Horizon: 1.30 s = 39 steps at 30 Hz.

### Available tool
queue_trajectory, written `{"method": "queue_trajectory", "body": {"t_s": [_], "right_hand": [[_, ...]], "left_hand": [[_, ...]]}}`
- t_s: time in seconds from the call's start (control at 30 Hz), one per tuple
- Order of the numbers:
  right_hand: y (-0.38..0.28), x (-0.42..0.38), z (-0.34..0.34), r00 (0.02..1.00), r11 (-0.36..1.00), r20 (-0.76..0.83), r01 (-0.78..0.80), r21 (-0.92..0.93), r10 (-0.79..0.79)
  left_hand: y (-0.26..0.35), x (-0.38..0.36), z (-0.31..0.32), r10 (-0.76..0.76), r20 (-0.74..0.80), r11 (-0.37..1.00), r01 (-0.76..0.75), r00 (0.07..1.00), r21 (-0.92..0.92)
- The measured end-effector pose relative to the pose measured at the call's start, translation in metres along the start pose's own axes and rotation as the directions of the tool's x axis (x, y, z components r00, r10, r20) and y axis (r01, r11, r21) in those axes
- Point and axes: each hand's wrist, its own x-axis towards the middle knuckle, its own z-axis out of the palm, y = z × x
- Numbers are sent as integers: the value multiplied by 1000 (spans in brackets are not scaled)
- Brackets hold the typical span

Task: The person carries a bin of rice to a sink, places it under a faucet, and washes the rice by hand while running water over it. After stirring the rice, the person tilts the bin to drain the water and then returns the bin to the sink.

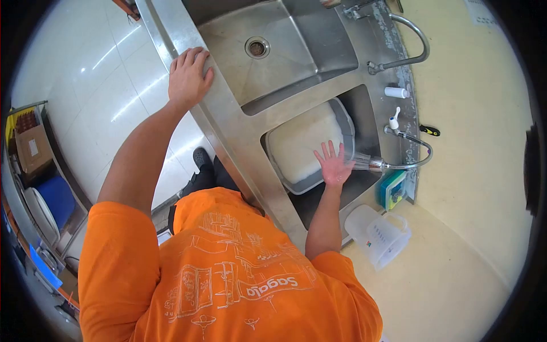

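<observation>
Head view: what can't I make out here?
In the head view:
Grey rectangular plastic basin: floor hidden by cloudy whitish contents; part of its rim behind the right hand.
Translucent plastic pitcher: dark markings too small to read.
White sheet, upper right: print too small.

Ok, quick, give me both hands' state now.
Left hand: open, resting on the sink edge.
Right hand: open, holding nothing, near the spray head.
</observation>
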Motion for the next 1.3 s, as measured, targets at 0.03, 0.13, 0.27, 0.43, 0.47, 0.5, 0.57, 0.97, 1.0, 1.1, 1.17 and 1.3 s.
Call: {"method": "queue_trajectory", "body": {"t_s": [0.03,0.13,0.27,0.43,0.47,0.5,0.57,0.97,1.0,1.1,1.17,1.3], "right_hand": [[-5,-1,-2,1000,1000,7,20,10,-20],[-23,1,-16,992,993,-46,120,2,-120],[-51,5,-67,951,977,283,65,201,-121],[-76,-2,-43,937,975,286,162,155,-201],[-80,-1,-37,935,977,296,161,142,-197],[-81,1,-33,931,972,303,157,177,-206],[-73,2,-25,922,957,313,155,246,-230],[-19,95,38,840,8,53,68,-998,-541],[-42,99,73,790,225,-60,100,-969,-611],[-102,134,110,543,386,-223,206,-899,-810],[-130,163,115,446,334,-244,134,-933,-861],[-173,190,103,211,-137,64,-350,-927,-975]], "left_hand": [[1,1,0,3,2,1000,-3,1000,-3],[0,1,-1,-6,7,1000,6,1000,5],[2,2,-2,-4,18,1000,4,1000,7],[3,3,0,2,24,1000,-3,1000,14],[3,3,0,2,29,1000,-2,1000,17],[3,4,0,1,32,1000,-2,999,19],[5,6,0,-11,43,999,9,999,31],[14,11,0,-42,84,998,37,996,55],[12,11,1,-46,103,996,38,994,80],[10,11,2,-43,100,997,36,994,75],[9,10,3,-32,83,998,27,996,62],[10,10,-3,-18,55,1000,16,998,22]]}}
